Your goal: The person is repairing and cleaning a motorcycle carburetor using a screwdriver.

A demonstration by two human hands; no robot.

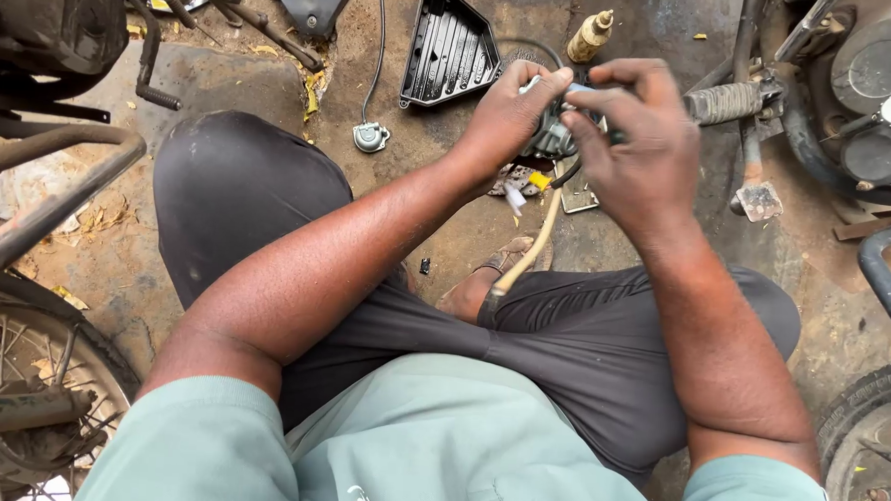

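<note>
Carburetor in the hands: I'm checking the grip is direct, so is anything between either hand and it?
Nothing visible. The left hand and right hand both touch the carburetor directly; its hose hangs below, clear of both hands.

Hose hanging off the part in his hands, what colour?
Pale cream hose, dark at its lower end; it shows best in the head view, the only one.
</note>
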